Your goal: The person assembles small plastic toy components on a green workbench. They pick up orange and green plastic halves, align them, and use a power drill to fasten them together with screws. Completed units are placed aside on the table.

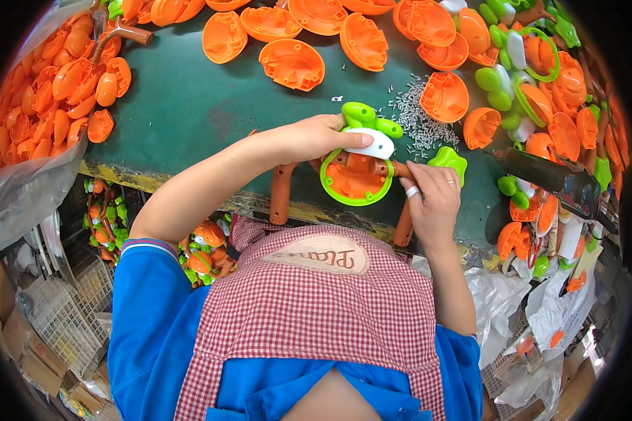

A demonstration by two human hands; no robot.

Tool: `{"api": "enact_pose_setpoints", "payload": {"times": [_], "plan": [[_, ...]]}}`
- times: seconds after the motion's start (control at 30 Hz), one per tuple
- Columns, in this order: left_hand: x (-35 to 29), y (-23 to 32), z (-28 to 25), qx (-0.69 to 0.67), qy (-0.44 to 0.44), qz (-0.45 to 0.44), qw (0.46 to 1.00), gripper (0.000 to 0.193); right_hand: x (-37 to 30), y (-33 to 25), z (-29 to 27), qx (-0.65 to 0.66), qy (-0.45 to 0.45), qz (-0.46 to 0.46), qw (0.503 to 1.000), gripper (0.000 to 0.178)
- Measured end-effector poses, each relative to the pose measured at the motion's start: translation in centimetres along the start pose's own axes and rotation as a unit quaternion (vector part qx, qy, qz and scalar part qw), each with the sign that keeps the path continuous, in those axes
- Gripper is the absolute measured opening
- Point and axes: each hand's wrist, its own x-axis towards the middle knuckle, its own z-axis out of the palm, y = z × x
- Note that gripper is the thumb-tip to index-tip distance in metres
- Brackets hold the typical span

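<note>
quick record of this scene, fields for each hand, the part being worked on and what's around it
left hand: thumb on white piece
right hand: fingers on brown tube
between hands: green ring around orange shell
right of ring: green star
beyond hands: scattered metal bits, loose orange shells
surface: green table

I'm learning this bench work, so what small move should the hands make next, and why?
Probably press the brown plastic tube snugly into the green-rimmed, round orange plastic shell. The right hand pinches its outer end by the rim, while the left hand holds the white oval plastic piece at the shell's far edge. Whether the tube is fully seated, I can't tell.
</note>
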Motion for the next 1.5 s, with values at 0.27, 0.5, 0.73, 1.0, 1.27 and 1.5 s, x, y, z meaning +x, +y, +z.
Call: {"api": "enact_pose_setpoints", "payload": {"times": [0.27,0.5,0.73,1.0,1.27,1.5], "plan": [[1.0,0.1,-0.6,0.013,-0.01,-0.028,0.999,0.059,5.1,3.5,-1.4,0.004,0.106,-0.124,0.987,0.022],[1.0,-0.5,-0.4,-0.023,-0.009,-0.02,0.999,0.056,7.3,2.7,-0.9,0.184,0.052,-0.022,0.981,0.044],[1.6,-0.8,-0.5,-0.048,-0.035,-0.015,0.998,0.056,0.9,-0.8,0.6,0.596,-0.085,0.242,0.761,0.038],[1.1,-0.5,-0.5,-0.034,-0.04,-0.005,0.999,0.056,1.3,-2.0,1.3,0.069,0.036,-0.144,0.986,0.062],[1.5,-0.9,-0.2,-0.022,-0.013,0.015,1.0,0.057,2.4,-2.3,-0.1,0.137,-0.037,-0.147,0.979,0.061],[1.5,-1.1,-0.4,-0.012,-0.014,-0.01,1.0,0.064,2.3,-2.3,-0.3,0.105,-0.083,-0.13,0.982,0.065]]}}
